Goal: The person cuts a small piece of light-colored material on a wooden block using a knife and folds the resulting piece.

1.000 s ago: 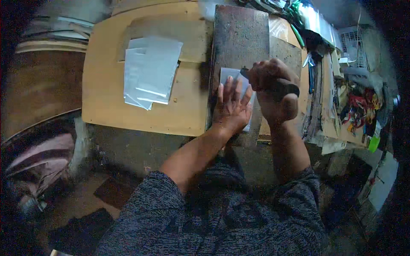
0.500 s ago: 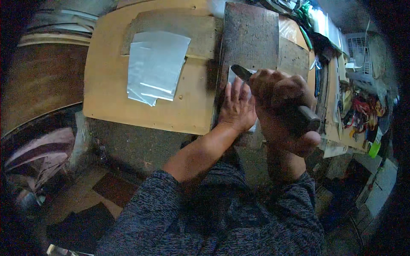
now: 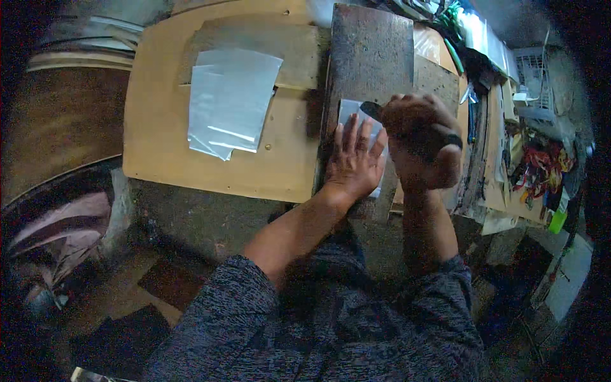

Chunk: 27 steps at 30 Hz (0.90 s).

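Note:
My left hand (image 3: 354, 162) lies flat with its fingers spread, pressing on a whitish, see-through plastic sheet (image 3: 348, 109) on the dark wooden board (image 3: 372, 54). Most of that sheet is hidden under the palm. Just to the right, my right hand (image 3: 423, 137) is closed in a fist round a dark-bladed hand tool (image 3: 370, 111). Its flat, rounded tip points left over the sheet, near the left fingertips. The fist hides the rest of the tool, and I cannot tell whether the tip touches the sheet.
Left of the board, a stack of similar plastic sheets (image 3: 232, 102) rests on a tan panel (image 3: 159, 140). Along the right edge are a white plastic basket (image 3: 534, 70), a heap of red and yellow pieces (image 3: 541, 169) and a bright green object (image 3: 557, 221). Brown fabric (image 3: 76, 219) hangs at lower left.
My right hand has turned and shifted slightly left, and the tool's tip has moved a little right and down. The left hand stays pressed down, its fingers now spread wider.

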{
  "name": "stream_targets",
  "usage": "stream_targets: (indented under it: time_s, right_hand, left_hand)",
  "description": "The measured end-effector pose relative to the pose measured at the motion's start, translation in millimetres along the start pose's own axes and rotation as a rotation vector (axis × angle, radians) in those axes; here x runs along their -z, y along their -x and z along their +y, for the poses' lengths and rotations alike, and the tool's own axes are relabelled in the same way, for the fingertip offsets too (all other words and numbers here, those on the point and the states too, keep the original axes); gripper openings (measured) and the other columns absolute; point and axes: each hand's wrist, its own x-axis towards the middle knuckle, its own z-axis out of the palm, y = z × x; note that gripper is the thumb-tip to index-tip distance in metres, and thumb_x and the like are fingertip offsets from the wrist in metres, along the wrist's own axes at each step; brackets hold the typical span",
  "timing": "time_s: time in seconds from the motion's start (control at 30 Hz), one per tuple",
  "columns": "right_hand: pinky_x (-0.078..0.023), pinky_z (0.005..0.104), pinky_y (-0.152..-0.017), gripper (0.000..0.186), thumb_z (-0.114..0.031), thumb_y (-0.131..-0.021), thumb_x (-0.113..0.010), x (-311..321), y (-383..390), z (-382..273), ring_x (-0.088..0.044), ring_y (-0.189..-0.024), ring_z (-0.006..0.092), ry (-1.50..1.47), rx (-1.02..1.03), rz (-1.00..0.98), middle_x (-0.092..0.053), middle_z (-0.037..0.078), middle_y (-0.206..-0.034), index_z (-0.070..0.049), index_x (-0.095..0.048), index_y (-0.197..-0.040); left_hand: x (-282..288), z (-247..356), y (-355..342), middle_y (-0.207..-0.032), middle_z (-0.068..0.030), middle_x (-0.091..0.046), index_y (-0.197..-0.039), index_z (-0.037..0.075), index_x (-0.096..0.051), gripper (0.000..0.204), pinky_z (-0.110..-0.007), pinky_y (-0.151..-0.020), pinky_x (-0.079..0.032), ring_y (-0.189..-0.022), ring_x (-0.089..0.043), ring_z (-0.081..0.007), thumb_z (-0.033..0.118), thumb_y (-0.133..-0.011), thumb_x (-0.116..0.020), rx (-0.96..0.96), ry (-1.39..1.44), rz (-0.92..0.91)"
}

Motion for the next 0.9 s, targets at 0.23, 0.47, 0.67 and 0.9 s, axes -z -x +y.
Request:
stream_targets:
  time_s: [0.23,0.47,0.67,0.9]
  right_hand:
    - [-0.033,0.0371,-0.064,0.066,-0.063,-0.074,-0.057,-2,2,-13,-0.039,-0.065,0.0209,-0.062,0.109,0.034,-0.043,0.007,-0.071,0.001,-0.050,-0.089]
    - [-0.033,0.0360,-0.066,0.061,-0.058,-0.074,-0.058,14,5,-20,-0.040,-0.069,0.0229,-0.113,0.137,0.099,-0.044,0.010,-0.074,0.003,-0.049,-0.082]
    - [-0.042,0.0475,-0.093,0.076,-0.056,-0.071,-0.068,52,18,1,-0.055,-0.101,0.0318,-0.391,0.073,0.069,-0.057,0.019,-0.106,0.004,-0.051,-0.115]
    - [-0.038,0.0405,-0.069,0.064,-0.059,-0.076,-0.056,38,4,-7,-0.047,-0.069,0.0255,-0.048,0.169,0.053,-0.049,0.012,-0.076,0.004,-0.051,-0.083]
  left_hand:
    - [3,0,-1,-0.139,-0.0195,-0.032,-0.135,0.014,-0.037,0.057,-0.057,-0.105,-0.020,-0.131,-0.026,-0.0413,0.032,-0.084,-0.052,-0.021,-0.047,-0.093]
    - [7,3,-2,-0.139,-0.0180,-0.033,-0.132,0.015,-0.041,0.054,-0.056,-0.105,-0.020,-0.132,-0.023,-0.0413,0.031,-0.082,-0.054,-0.004,-0.028,-0.083]
    - [8,3,-2,-0.139,-0.0179,-0.033,-0.138,0.016,-0.035,0.062,-0.056,-0.103,-0.022,-0.131,-0.026,-0.0409,0.032,-0.081,-0.054,-0.017,-0.098,-0.086]
    - [7,5,-3,-0.138,-0.0180,-0.033,-0.138,0.016,-0.034,0.062,-0.056,-0.105,-0.019,-0.131,-0.026,-0.0405,0.032,-0.081,-0.054,-0.013,-0.088,-0.118]
